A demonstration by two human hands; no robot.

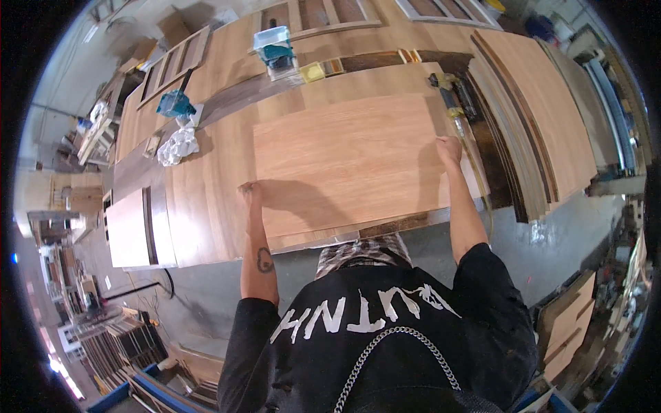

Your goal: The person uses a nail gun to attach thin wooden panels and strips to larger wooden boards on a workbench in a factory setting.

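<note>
A thin rectangular wood panel [351, 162] with reddish-tan grain lies between my arms, above a larger wood sheet [213, 148] on the worktable. My left hand [250, 189] is closed at the panel's left edge, its fingers partly hidden. At the opposite edge, my right hand [449, 149] is closed round the panel's side. Beyond that hand rests a yellow-and-black air tool [451, 100], with a hose running toward the table's near edge. My arms throw shadows across the panel.
Stacked sheets [544, 117] stand close on the right. Teal-and-clear containers [274, 47] and crumpled white material [178, 146] sit on the left and far side. Slatted wood frames [323, 15] lie at the back. Cut panels [568, 323] lean at lower right.
</note>
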